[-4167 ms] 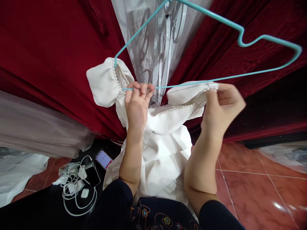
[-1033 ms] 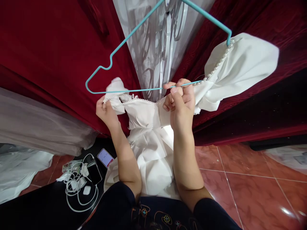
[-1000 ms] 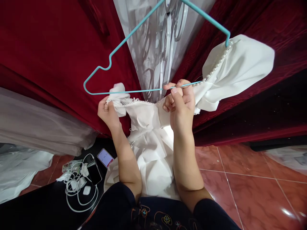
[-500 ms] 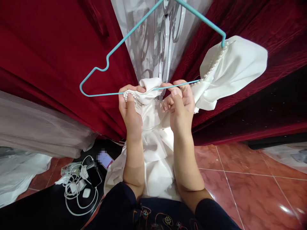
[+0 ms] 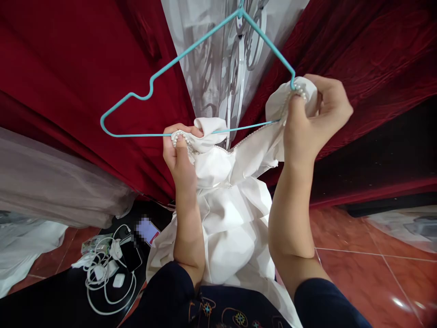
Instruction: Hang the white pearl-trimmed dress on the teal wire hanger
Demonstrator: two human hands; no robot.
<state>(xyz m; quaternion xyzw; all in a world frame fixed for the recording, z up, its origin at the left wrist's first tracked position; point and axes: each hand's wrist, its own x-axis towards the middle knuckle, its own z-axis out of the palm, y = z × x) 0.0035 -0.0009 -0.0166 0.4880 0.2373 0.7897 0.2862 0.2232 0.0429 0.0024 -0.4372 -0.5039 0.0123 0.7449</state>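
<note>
A white dress [image 5: 232,218] with a pearl-trimmed neckline hangs in front of me. Its right sleeve is over the right end of a light blue hanger [image 5: 194,48]. My right hand [image 5: 316,116] is closed around that pearl-edged sleeve at the hanger's notch. Lower on the left, my left hand [image 5: 180,152] pinches the dress's other pearl-edged shoulder, close against the hanger's bottom bar. The hanger's left arm, with its notch, carries no fabric. Part of the right sleeve is hidden behind my right hand.
Dark red curtains [image 5: 85,64] hang on both sides, with sheer white fabric and a white scrolled metal frame [image 5: 239,68] between them. On a black bench [image 5: 51,291] at lower left lie tangled white cables [image 5: 99,273] and a phone [image 5: 131,256]. Red tiles [image 5: 358,273] cover the floor.
My right hand has moved from the middle of the bottom bar up and right to grip the sleeve at the hanger's right end. The hanger's right end has shifted left. My left hand keeps its pinch.
</note>
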